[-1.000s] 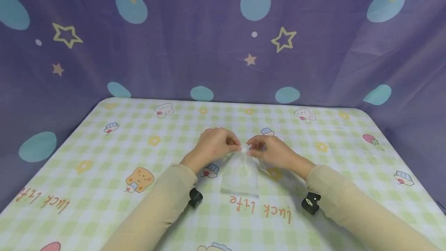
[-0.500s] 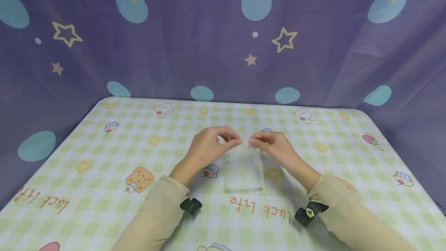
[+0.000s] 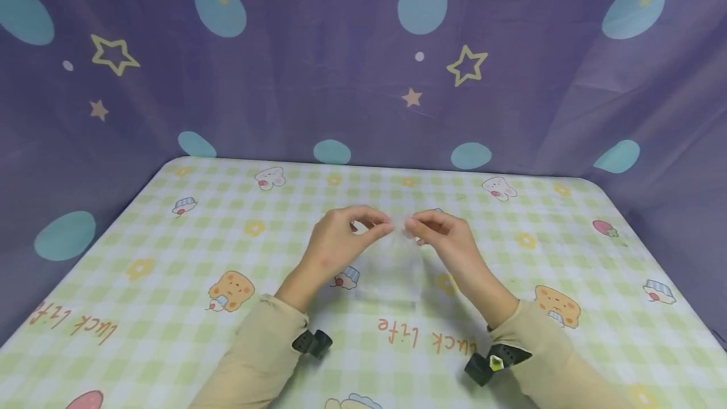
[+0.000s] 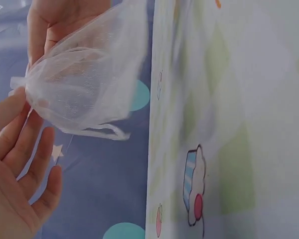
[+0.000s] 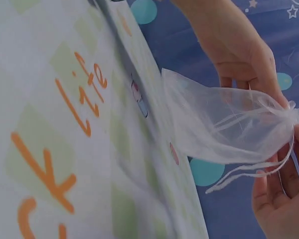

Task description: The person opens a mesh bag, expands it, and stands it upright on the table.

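A sheer white organza drawstring bag [image 3: 389, 273] hangs between my two hands above the table, faint in the head view. My left hand [image 3: 343, 238] pinches its gathered neck from the left, thumb against index finger. On the other side, my right hand [image 3: 445, 235] pinches the neck too. The left wrist view shows the bag [image 4: 89, 84] with its mouth bunched tight and the left hand's other fingers spread loosely. In the right wrist view, thin white drawstring ends [image 5: 239, 172] dangle beside the bag. Nothing can be made out inside it.
Beneath the hands lies a table with a green-and-white checked cloth [image 3: 272, 346], printed with cartoons and lettering. A purple curtain [image 3: 318, 81] with stars and blue ovals rises behind it. Black wrist cameras [image 3: 312, 343] sit below the sleeves.
Both hands have shifted slightly, and their wrists have turned. The cord ends seen right of the bag a second ago no longer show in the head view. The bag stays held throughout.
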Demonstrator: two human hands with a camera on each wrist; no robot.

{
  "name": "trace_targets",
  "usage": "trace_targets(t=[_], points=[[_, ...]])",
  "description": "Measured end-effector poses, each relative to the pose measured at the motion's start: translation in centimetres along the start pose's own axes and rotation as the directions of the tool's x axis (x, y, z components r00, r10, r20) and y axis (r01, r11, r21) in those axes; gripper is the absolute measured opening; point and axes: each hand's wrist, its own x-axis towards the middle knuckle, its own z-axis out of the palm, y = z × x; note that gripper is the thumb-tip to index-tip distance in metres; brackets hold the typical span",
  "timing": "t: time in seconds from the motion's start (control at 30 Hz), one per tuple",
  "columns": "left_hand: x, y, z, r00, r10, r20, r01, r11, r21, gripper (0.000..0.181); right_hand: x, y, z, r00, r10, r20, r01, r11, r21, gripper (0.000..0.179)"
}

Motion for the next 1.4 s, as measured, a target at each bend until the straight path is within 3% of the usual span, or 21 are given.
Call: trace_targets(t=[0.1, 0.23, 0.57, 0.77, 1.07, 1.4], points=[[-0.2, 0.0, 0.2, 1.0, 0.002, -0.013, -0.002, 1.0, -0.018, 0.014, -0.3, -0.1, 0.3, 0.999, -0.001, -0.043, 0.001, 1.0, 0.005, 0.026], [-0.3, 0.1, 0.3, 0.998, 0.052, -0.041, -0.053, 0.999, -0.014, 0.011, -0.5, -0.1, 0.6, 0.996, -0.036, -0.087, 0.035, 0.999, -0.007, 0.024], [-0.9, 0.8, 0.8, 0.994, 0.094, -0.062, -0.089, 0.993, 0.074, 0.009, -1.5, -0.2, 0.5, 0.991, -0.067, -0.117, 0.07, 0.997, 0.016, 0.022], [-1.2, 1.6, 0.5, 0.989, 0.13, -0.075, -0.122, 0.987, 0.107, 0.009, -1.8, -0.6, 0.0, 0.991, -0.104, -0.086, 0.105, 0.994, 0.01, 0.022], [-1.3, 1.8, 0.0, 0.99, 0.115, -0.083, -0.107, 0.99, 0.093, 0.01, -1.9, -0.4, 0.1, 0.985, -0.157, -0.078, 0.161, 0.986, 0.039, 0.016], [-1.1, 1.4, -0.5, 0.991, 0.112, -0.07, -0.108, 0.993, 0.055, 0.006, -1.8, -0.6, -0.1, 0.962, -0.262, -0.074, 0.256, 0.963, -0.085, 0.01]])
